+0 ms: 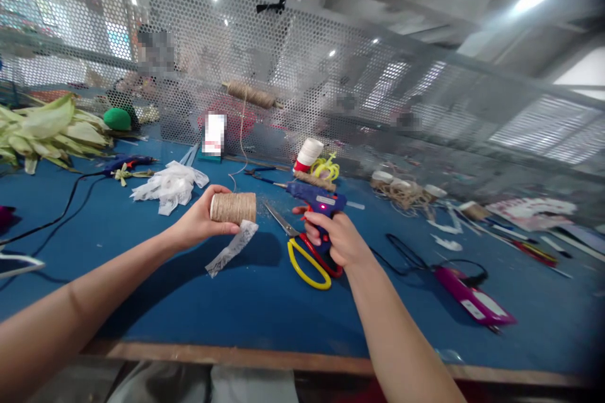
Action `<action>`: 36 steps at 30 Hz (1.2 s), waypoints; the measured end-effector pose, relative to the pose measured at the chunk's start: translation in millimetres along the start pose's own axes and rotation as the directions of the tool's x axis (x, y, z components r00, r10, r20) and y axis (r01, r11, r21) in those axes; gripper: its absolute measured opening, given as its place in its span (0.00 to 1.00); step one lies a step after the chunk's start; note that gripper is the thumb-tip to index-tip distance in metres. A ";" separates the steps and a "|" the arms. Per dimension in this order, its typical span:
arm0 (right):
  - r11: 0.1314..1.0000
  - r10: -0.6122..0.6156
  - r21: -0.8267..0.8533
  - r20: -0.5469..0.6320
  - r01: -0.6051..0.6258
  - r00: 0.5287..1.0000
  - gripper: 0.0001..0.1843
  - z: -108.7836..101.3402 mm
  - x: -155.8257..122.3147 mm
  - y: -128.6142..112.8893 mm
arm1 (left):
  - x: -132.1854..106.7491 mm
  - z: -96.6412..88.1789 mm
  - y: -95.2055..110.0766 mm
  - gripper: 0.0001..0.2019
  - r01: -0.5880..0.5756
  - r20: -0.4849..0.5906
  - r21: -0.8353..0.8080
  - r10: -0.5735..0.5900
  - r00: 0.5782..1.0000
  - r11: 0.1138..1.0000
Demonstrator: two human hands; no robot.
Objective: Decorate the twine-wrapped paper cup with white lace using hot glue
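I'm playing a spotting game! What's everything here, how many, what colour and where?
Round twine-wrapped cylinder: one, tan, left hand
Lacy fabric strip: one, white, against cylinder
Plastic glue guns: two, blue, right hand and far left
Metal scissors: one, yellow and red handles, between hands
Lace pile: one, white, left
Leafy bundle: one, pale green, left
Perforated metal screen: one, grey, back
Twine roll: one, tan, at screen
Round spool: one, white and red, near screen
Boxy plastic device: one, purple, right
Flat worktable: one, blue, underneath
Small scraps: many, mixed colours, right
Left hand: one, holding cylinder
Right hand: one, holding glue gun
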State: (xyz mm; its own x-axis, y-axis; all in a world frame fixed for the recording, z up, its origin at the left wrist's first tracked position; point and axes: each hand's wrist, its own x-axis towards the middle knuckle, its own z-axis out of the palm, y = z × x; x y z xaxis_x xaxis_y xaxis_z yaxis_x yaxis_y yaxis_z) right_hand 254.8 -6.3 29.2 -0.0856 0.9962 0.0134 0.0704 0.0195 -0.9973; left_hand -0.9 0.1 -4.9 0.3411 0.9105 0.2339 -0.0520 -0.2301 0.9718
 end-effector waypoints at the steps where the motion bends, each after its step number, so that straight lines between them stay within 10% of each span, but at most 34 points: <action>1: 0.999 -0.010 -0.037 -0.086 0.006 0.996 0.12 -4.7 8.2 2.0 | 0.4 0.3 -1.1 0.29 0.016 -0.008 -0.042 -0.016 1.000 0.999; 9: 0.926 0.035 -0.344 -0.330 -0.155 0.943 0.13 -35.3 66.9 37.3 | 0.5 4.1 -2.7 0.30 0.114 0.013 -0.345 -0.116 0.993 0.932; 20: 0.657 -0.133 -0.711 -0.435 -0.250 0.891 0.10 -41.5 71.2 36.6 | 1.9 5.4 -8.1 0.28 0.176 0.090 -0.529 -0.152 0.984 0.830; 25: 0.620 -0.266 -0.781 -0.116 0.077 0.957 0.12 1.5 30.9 1.0 | 1.7 7.2 -10.9 0.27 0.203 0.131 -0.539 -0.157 0.979 0.817; 27: 0.632 -0.330 -0.646 0.275 0.428 0.903 0.15 25.6 10.8 -13.2 | 0.8 8.8 -10.8 0.26 0.205 0.127 -0.536 -0.162 0.979 0.819; 29: 0.603 -0.410 -0.551 0.407 0.577 0.816 0.16 46.2 -4.1 -22.1 | -0.5 10.6 -9.5 0.26 0.210 0.131 -0.533 -0.165 0.977 0.820; 36: 0.632 -0.469 -0.518 0.337 0.577 0.817 0.08 70.8 -9.7 -14.1 | -3.8 14.1 -5.9 0.26 0.257 0.170 -0.511 -0.196 0.966 0.820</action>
State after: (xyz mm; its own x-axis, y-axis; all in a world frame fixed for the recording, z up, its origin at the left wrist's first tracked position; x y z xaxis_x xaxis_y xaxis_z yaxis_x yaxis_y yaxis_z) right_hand 184.3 -22.2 38.1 -0.4375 0.7759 0.4546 0.5095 0.6304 -0.5856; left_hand 11.4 -6.8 -11.9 0.4991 0.8660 0.0297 -0.4350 0.2208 0.8730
